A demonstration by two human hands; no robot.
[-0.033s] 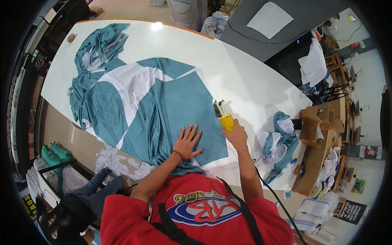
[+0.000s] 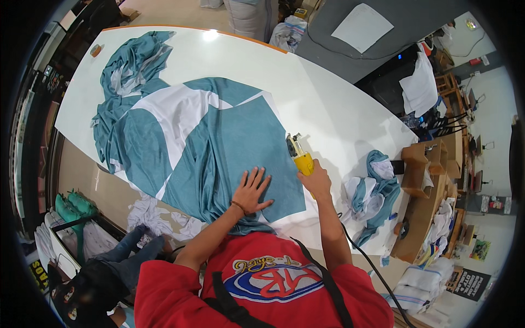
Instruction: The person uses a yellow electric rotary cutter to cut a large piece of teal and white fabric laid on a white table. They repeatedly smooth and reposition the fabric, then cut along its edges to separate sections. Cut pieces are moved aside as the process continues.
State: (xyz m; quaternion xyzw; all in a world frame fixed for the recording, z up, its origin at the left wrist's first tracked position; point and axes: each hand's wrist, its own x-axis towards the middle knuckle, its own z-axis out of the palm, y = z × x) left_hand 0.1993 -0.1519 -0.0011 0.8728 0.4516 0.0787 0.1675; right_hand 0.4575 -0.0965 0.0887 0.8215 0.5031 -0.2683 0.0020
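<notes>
My left hand lies flat with spread fingers on a teal and white fabric sheet, which spreads over the white table. In my right hand is a yellow handheld electric fabric cutter, its round blade head pointing away from me. The blade end is at the sheet's right edge; whether it touches the cloth I cannot tell. Folds bunch up left of my left hand, and the fabric continues into a crumpled heap at the far left.
Teal and white scraps are piled at the table's right end, beside a cardboard box. A black cord runs down right of my right arm. A tape roll sits far left. Another person is low at the left, near white scraps.
</notes>
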